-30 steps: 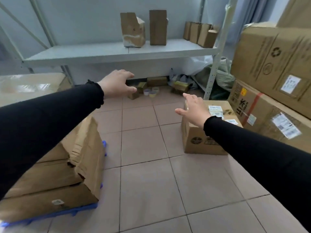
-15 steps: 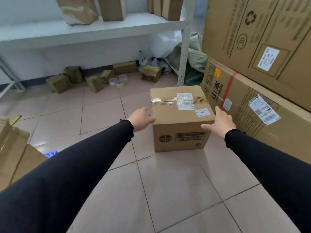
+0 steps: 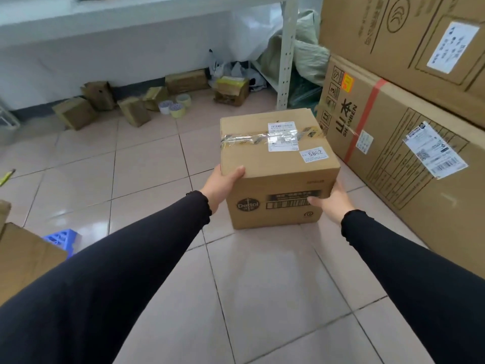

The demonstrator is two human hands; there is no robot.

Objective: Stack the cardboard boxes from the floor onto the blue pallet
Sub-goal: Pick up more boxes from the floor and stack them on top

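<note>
A taped cardboard box (image 3: 273, 164) with white labels and a "5842" sticker sits on the tiled floor ahead of me. My left hand (image 3: 223, 183) grips its upper left front corner, thumb on the top edge. My right hand (image 3: 329, 203) presses on its lower right front corner, thumb across the front face. A corner of the blue pallet (image 3: 63, 240) shows at the lower left, with a brown box (image 3: 23, 258) resting on it.
Two large cartons (image 3: 409, 143) are stacked against the right side, close to the box. Small boxes (image 3: 76, 112) and tape rolls (image 3: 174, 106) lie along the far wall under a white shelf (image 3: 105, 14). Bags (image 3: 304, 53) sit behind the shelf post.
I have moved closer to the box. Both hands went from hovering at its sides to gripping its left and right front corners.
</note>
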